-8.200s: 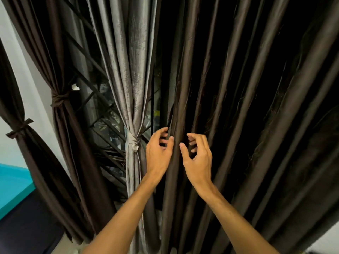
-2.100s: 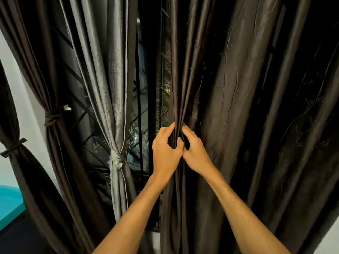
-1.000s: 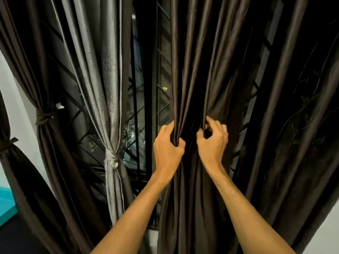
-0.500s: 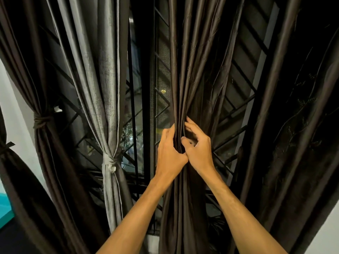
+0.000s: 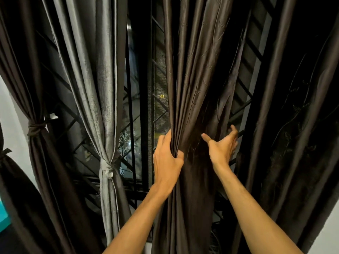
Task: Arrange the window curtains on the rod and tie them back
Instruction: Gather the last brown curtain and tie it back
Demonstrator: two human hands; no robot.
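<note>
1. The left hand [image 5: 167, 158] clamps a bunch of pleats, with the thumb curled over the front and the fingers wrapped behind. The right hand [image 5: 222, 147] is spread and holds nothing, its fingers reaching toward the loose edge at three o'clock of the bunch. I cannot tell whether they touch cloth.
2. The dark brown glossy curtain panel [image 5: 192, 88] hangs mid-view from twelve to six o'clock. It is pinched narrow at the left hand, fans out above it, and is not yet tied.
3. The cloth looks slick, so if the left thumb eases, the gathered pleats will likely slide out and the bunch will fall open.
4. The right hand's scoop may miss the outermost fold, which would leave a stray flap and a lopsided bundle.
5. No tie-back for this panel is visible. Fetching one probably means freeing a hand, which could undo the gather.
6. The black metal window grille [image 5: 244, 110] sits just behind the right fingers, so knuckles or fabric could snag on a bar.
7. At three o'clock hangs a loose dark patterned curtain [image 5: 302, 125], and a wide sweep could drag one of its folds in.
8. At nine o'clock the grey woven curtain [image 5: 102, 88] is knotted, so a bump from the left elbow might loosen it.
</note>
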